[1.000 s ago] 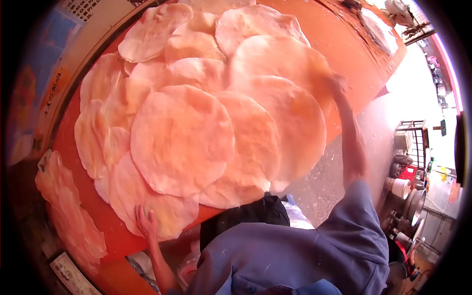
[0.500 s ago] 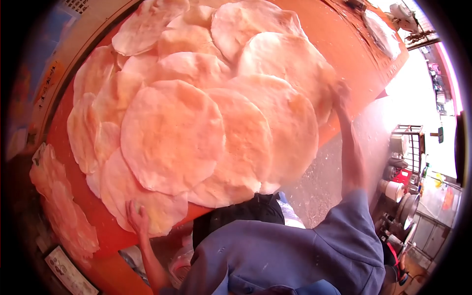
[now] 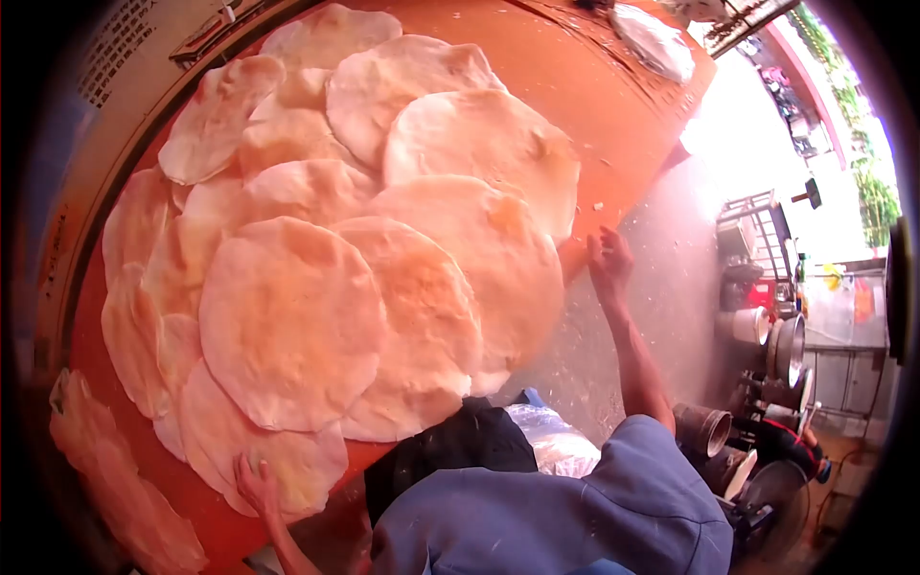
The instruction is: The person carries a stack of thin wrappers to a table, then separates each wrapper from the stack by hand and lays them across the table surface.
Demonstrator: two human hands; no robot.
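Observation:
Many thin round dough sheets overlap across an orange table. One large round sheet lies on top near the middle. My left hand rests with fingers spread on the lowest sheet at the near edge. My right hand is off the sheets, just beyond the table's right edge; its fingers are curled, and whether anything small is between them is not visible. The nearest sheet to it is the upper right one, lying flat with a few wrinkles.
A long folded strip of dough lies at the lower left. A whitish bundle sits at the table's far right corner. Pots and a metal rack stand at the right. A plastic-wrapped thing is beside my body.
My right hand has let go of the upper right sheet and drawn back off it toward me. The view has shifted to the right; my left hand stays on the lowest sheet.

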